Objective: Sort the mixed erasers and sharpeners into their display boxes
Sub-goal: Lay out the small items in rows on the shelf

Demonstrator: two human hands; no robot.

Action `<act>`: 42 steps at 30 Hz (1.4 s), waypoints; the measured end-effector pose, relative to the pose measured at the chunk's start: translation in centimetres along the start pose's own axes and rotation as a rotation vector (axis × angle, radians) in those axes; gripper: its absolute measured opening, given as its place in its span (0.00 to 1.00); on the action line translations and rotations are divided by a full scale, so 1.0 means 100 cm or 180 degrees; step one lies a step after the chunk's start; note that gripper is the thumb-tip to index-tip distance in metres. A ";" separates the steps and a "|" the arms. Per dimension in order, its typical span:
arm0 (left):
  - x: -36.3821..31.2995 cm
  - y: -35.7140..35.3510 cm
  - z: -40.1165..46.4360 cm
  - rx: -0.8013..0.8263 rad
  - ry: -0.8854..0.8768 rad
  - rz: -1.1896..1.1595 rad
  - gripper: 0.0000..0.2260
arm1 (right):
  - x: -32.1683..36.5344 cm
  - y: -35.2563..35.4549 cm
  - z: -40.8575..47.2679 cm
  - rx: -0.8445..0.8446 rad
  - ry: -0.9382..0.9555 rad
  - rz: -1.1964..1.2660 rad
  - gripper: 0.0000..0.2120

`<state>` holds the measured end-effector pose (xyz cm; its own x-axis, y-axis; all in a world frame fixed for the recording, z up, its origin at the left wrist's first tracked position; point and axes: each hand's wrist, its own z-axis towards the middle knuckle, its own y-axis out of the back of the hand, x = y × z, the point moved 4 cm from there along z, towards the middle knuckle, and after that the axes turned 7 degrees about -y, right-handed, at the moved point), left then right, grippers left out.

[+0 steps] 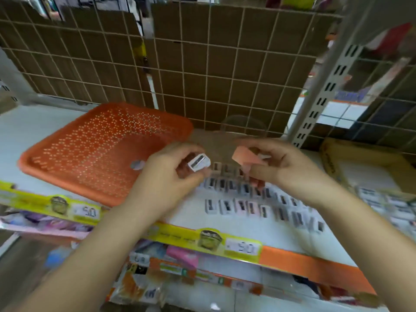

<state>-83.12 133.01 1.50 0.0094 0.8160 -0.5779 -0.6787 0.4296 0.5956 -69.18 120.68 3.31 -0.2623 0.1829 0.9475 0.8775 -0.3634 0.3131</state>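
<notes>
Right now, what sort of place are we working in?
Most likely a stationery shop aisle. Yellow price labels run along the shelf edge, a wire grid backs it, and rows of sharpeners lie laid out for display.

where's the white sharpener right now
In the head view, the white sharpener is pinched in the left hand, just right of the orange tray and above the sharpener rows on the shelf.

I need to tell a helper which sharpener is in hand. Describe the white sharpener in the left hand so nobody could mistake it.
Start at the orange perforated tray on the white shelf. Just off its right edge, the left hand pinches a white sharpener in its fingers. Unlike the sharpeners lying in rows on the shelf below, it is lifted clear, blade slot facing up.
</notes>
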 end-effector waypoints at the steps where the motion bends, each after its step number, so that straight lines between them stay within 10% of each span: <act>1: -0.008 -0.010 -0.001 -0.0039 0.0009 0.0052 0.17 | -0.004 0.008 -0.007 -0.0008 0.0008 -0.0085 0.20; 17: 0.036 -0.054 -0.052 0.0464 0.1360 0.1151 0.25 | -0.053 0.031 -0.039 0.0187 -0.0182 -0.0517 0.21; 34: 0.047 -0.062 -0.058 0.0783 0.1267 0.1093 0.28 | -0.059 0.006 -0.031 0.0276 -0.0343 -0.0505 0.25; 42: 0.015 -0.059 -0.057 0.0660 0.0534 0.1265 0.29 | -0.055 0.018 -0.046 -0.0492 0.0068 -0.1115 0.19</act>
<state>-83.28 129.45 -6.10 -0.3515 0.8664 -0.3546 -0.4446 0.1788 0.8777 -67.98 114.75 -1.07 -0.5455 0.3019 0.7819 0.6625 -0.4161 0.6228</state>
